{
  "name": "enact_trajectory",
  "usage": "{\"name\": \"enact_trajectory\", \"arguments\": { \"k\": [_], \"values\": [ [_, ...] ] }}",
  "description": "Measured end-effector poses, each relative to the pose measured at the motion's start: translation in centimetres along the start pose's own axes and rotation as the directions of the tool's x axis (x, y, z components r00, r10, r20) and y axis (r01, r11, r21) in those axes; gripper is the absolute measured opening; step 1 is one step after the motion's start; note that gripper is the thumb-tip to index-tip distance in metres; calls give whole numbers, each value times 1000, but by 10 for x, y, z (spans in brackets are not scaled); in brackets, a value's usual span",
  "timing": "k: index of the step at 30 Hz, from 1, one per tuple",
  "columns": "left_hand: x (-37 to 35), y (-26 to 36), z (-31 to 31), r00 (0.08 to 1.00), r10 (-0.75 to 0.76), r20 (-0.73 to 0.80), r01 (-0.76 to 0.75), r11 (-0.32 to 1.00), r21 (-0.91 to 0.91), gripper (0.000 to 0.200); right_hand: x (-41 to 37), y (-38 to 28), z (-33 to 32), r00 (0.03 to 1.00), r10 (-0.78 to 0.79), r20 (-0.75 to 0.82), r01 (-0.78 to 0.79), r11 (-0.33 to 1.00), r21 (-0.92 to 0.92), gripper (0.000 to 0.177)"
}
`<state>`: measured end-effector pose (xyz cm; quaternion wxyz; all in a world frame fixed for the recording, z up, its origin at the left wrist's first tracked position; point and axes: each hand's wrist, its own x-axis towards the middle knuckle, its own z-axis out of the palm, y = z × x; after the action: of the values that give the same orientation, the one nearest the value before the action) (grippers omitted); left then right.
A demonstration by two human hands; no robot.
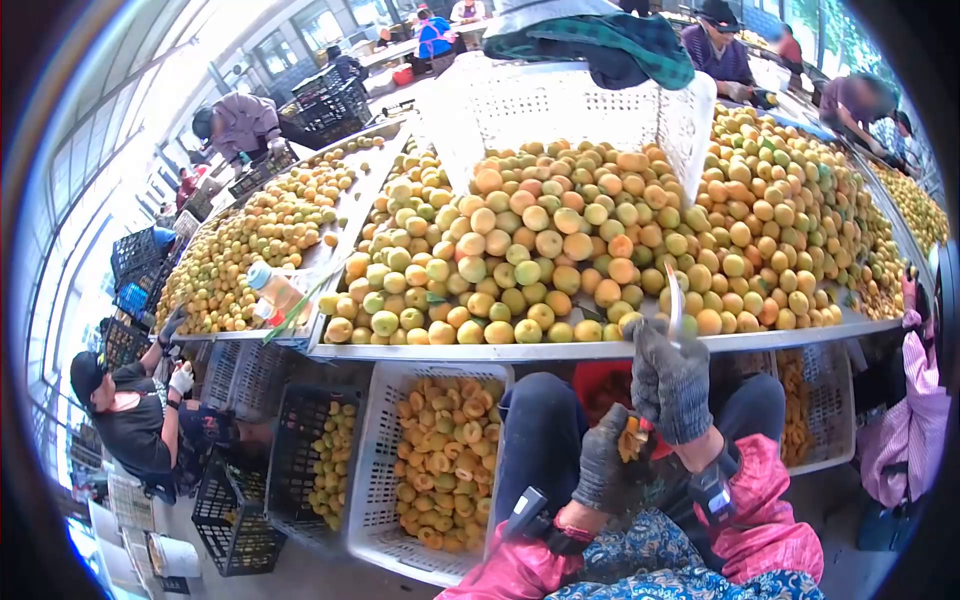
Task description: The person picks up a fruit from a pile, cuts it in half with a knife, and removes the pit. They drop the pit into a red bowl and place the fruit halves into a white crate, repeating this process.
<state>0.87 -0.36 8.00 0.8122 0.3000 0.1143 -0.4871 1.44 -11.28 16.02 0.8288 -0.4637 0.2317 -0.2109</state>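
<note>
My left hand (605,465), in a dark grey knit glove, is closed around a cut apricot (632,440) with orange flesh showing. Just above and to the right, my gloved right hand (672,385) grips a knife (676,302), its pale, slightly curved blade pointing up over the table edge. The knife's handle is hidden in the glove. Both hands are close together above my lap, over a red container (600,382) between my knees. Beyond them, whole yellow-green apricots (530,250) are heaped on the metal-edged table (600,352).
A white crate (362,475) of halved apricots stands left of my legs, beside a black crate (285,450) of fruit. Another white crate (835,400) sits at right. A tipped white basket (560,105) rests on the heap. A bottle (275,288) and several co-workers surround the tables.
</note>
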Motion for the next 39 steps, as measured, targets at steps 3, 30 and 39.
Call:
{"name": "enact_trajectory", "arguments": {
  "k": [3,30,39],
  "values": [
    [18,-23,-18,854,512,90,-487,729,480,29,2,18,2,984,-148,-101,128,976,-178,17],
    [30,-16,-29,956,260,133,-289,788,543,32,25,38,-41,990,28,139,-16,996,-90,20],
    [67,-31,-82,956,-102,275,135,986,-102,44,29,47,-52,875,-248,416,338,927,-160,14]
  ]
}}
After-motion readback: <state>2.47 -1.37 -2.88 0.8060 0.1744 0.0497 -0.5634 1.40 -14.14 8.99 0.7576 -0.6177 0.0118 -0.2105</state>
